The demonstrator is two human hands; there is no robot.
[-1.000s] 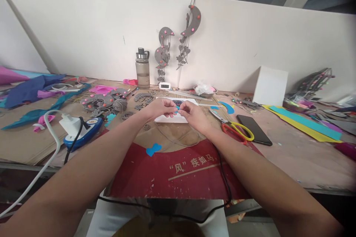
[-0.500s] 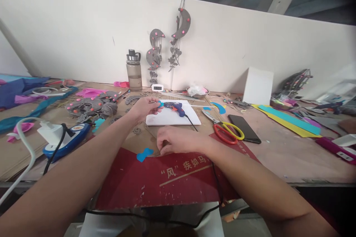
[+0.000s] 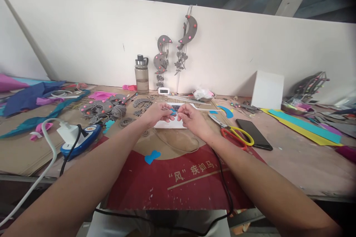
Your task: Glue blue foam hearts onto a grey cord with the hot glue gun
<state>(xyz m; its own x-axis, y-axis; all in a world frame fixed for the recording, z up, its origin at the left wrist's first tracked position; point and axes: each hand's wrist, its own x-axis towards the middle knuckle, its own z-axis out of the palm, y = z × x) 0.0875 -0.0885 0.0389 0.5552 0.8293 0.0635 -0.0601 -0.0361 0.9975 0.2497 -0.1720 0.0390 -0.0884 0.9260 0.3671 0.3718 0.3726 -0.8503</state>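
Note:
My left hand [image 3: 160, 114] pinches a small blue piece [image 3: 173, 112] over the white board [image 3: 170, 124]. Close beside it, my right hand [image 3: 189, 117] has its fingers pressed together at the right side of that piece; what they hold is too small to make out. Behind the hands the glue gun is mostly hidden. A thin cord [image 3: 180, 150] curves over the cardboard below them. Another blue cut-out [image 3: 152, 157] lies on the red and brown cardboard [image 3: 133, 185], nearer to me.
Red and yellow scissors [image 3: 236, 136] and a black phone [image 3: 254, 134] lie to the right. On the left are grey yarn pieces [image 3: 104, 108] and a blue power strip [image 3: 83, 140]. A bottle [image 3: 142, 76] stands at the wall. A black cable [image 3: 226, 189] crosses the cardboard.
My right hand has risen from the cardboard to beside my left hand at the small blue piece. The view has shifted, so the surroundings appear farther right.

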